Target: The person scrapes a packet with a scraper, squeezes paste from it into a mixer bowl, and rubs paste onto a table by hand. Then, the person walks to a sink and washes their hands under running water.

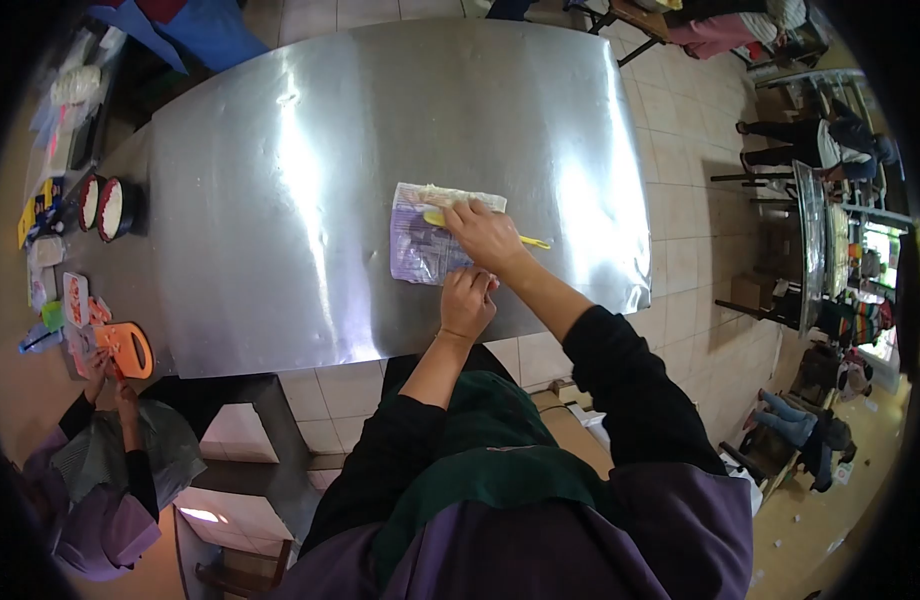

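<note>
A purple-and-clear plastic packet [420,245] lies flat on the metal table, with a pale strip along its far edge. My right hand [480,235] is closed over a slim yellow tool [535,242] and rests above the packet. The tool's wider yellow end shows left of my fingers, its thin handle on the right; I cannot tell its exact kind. At the packet's near right corner, my left hand [467,303] is closed with fingertips pinched together. Whether it grips the packet's edge or something small is hidden.
The shiny metal table [230,200] stretches ahead. On the left, a co-worker's hands [110,370] are at an orange cutting board [130,350], near trays of chopped pieces and two round dark tins [115,210]. Other people and racks stand to the right.
</note>
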Motion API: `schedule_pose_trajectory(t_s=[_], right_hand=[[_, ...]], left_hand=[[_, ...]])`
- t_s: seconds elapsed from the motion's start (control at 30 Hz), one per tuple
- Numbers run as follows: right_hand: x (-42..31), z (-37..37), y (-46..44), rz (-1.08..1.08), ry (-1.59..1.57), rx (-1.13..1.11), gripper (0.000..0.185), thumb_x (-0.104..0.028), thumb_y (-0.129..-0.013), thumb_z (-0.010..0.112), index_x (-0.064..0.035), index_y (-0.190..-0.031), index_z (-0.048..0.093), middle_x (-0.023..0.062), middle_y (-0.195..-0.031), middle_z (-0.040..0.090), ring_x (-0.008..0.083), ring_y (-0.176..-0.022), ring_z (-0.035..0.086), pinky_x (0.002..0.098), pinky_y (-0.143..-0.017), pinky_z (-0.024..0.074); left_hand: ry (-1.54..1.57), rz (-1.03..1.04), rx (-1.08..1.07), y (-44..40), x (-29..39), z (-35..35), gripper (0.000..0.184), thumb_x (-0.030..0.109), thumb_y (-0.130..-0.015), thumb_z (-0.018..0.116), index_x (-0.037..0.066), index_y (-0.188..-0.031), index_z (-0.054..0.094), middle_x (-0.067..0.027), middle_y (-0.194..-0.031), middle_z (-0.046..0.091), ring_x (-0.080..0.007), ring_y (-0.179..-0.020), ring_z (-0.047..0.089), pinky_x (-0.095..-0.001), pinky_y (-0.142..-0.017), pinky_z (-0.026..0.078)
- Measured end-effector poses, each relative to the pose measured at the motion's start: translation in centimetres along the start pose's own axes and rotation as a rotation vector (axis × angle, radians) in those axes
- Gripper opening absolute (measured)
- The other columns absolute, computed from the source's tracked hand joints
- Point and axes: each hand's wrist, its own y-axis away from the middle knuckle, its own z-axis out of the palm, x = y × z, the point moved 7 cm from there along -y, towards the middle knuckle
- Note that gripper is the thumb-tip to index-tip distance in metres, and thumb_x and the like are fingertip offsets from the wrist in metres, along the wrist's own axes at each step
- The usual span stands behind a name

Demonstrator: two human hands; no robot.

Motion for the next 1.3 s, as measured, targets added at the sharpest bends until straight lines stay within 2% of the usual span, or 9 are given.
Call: schedule_pose_trajectory(t_s=[0.23,0.37,0.53,0.7,0.83,0.97,1.07,1.23,1.3], right_hand=[[5.5,-2.5,10.6,0.503,-0.282,0.008,0.019,-0.014,-0.08,0.054,-0.006,-0.095,0.047,0.0117,-0.084,0.055,0.0308,-0.079,0.058,0.0411,-0.061,0.0489],[7.9,-2.8,13.7,0.94,-0.564,0.021,0.03,-0.012,-0.082,0.054,-0.0028,-0.108,0.04,0.0209,-0.088,0.058,0.0405,-0.086,0.057,0.0499,-0.071,0.0442],[8.1,-1.3,14.1,0.948,-0.565,0.113,0.043,-0.009,-0.078,0.059,-0.0002,-0.115,0.039,0.0224,-0.101,0.054,0.0398,-0.096,0.052,0.0458,-0.077,0.043],[4.7,-5.9,11.9,0.768,-0.183,0.235,0.048,-0.009,-0.077,0.062,0.0029,-0.118,0.041,0.0237,-0.111,0.047,0.0397,-0.105,0.045,0.0434,-0.085,0.0394],[0.8,-3.5,11.6,0.825,-0.472,0.24,0.046,-0.013,-0.079,0.062,0.0051,-0.116,0.042,0.0212,-0.107,0.048,0.0365,-0.096,0.048,0.041,-0.082,0.0412],[-1.0,-0.1,12.9,1.085,-0.68,0.308,0.045,-0.016,-0.083,0.063,0.0063,-0.115,0.042,0.019,-0.1,0.051,0.028,-0.089,0.053,0.035,-0.078,0.0438],[-1.4,0.5,13.8,1.299,-1.072,0.592,0.047,-0.024,-0.085,0.064,0.0044,-0.115,0.043,0.0101,-0.099,0.052,0.014,-0.085,0.053,0.0258,-0.075,0.044],[-3.7,-0.4,16.7,1.577,-1.308,0.893,0.045,-0.028,-0.087,0.061,0.0001,-0.118,0.044,0.0091,-0.098,0.054,0.0141,-0.09,0.055,0.0269,-0.078,0.0449],[-6.1,-0.3,16.6,1.537,-1.996,0.935,0.042,-0.027,-0.087,0.06,-0.0023,-0.118,0.046,0.0078,-0.101,0.057,0.016,-0.094,0.057,0.0293,-0.084,0.045]], left_hand=[[0.358,-0.215,-0.057,-2.1,0.3,-2.9,0.006,0.004,-0.069,0.061,0.006,-0.075,0.061,-0.0102,-0.085,0.055,-0.0274,-0.081,0.053,-0.0367,-0.073,0.042],[-0.198,-0.293,0.152,-4.3,-1.5,-7.6,0.023,0.013,-0.071,0.067,0.007,-0.091,0.057,-0.0117,-0.089,0.054,-0.0311,-0.088,0.051,-0.039,-0.081,0.041],[-0.516,-0.509,0.124,-4.8,-6.7,-8.1,0.037,0.016,-0.069,0.071,0.007,-0.1,0.052,-0.0155,-0.094,0.055,-0.0341,-0.088,0.053,-0.0402,-0.08,0.043],[-0.161,-0.905,-0.263,-4.6,-9.9,-7.2,0.029,0.016,-0.071,0.071,0.001,-0.088,0.055,-0.0157,-0.091,0.058,-0.0299,-0.084,0.058,-0.0346,-0.07,0.046],[-0.061,-0.771,-0.258,-5.7,-6.3,-8.1,0.017,0.011,-0.077,0.064,-0.001,-0.084,0.054,-0.0164,-0.09,0.057,-0.0285,-0.079,0.057,-0.0348,-0.066,0.045],[0.281,-0.222,-0.092,-7.9,-0.5,-9.6,0.008,0.006,-0.085,0.051,0.0,-0.09,0.051,-0.0171,-0.086,0.053,-0.0323,-0.076,0.055,-0.0391,-0.065,0.043],[0.478,-0.194,-0.181,-8.4,1.4,-9.5,0.01,0.008,-0.087,0.05,0.0,-0.092,0.051,-0.0171,-0.089,0.054,-0.0332,-0.077,0.054,-0.0372,-0.067,0.044],[0.724,-0.165,-0.481,-8.7,5.0,-9.9,0.01,0.007,-0.087,0.05,-0.002,-0.093,0.05,-0.0168,-0.092,0.055,-0.0286,-0.079,0.056,-0.0326,-0.069,0.046],[0.809,-0.19,-0.639,-8.5,6.3,-10.3,0.009,0.006,-0.087,0.051,-0.001,-0.093,0.05,-0.0142,-0.094,0.056,-0.0242,-0.081,0.057,-0.0319,-0.07,0.047]])
